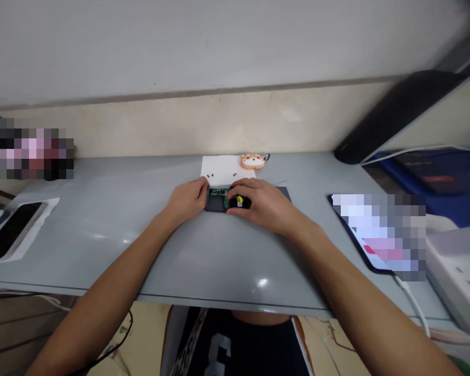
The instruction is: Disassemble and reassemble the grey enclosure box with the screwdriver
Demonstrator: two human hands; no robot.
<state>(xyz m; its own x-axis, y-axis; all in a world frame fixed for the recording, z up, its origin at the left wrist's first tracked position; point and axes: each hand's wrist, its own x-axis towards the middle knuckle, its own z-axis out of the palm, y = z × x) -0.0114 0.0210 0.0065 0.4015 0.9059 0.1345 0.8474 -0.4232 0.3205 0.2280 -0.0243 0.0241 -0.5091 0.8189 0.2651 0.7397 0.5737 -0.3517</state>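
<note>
A small opened electronic device (216, 203) lies on the desk in front of me, its dark casing showing a green circuit board and an empty square recess. My left hand (188, 200) has its fingers closed on the device's left edge. Over the right part curves my right hand (264, 202), thumb on the near side and fingers on the far side, gripping it. Between those fingers show a black part and a yellow round piece (240, 199). My right palm hides the device's right end. Behind it, several tiny dark screws (210, 176) rest on white paper (223, 166).
An orange animal-face case (253, 161) sits on the paper's right edge. A dark flat sheet (285, 192) shows beyond my right hand. Phones lie at left (13, 230) and right (360, 235), the right one cabled. A white power strip (460, 261) stands far right.
</note>
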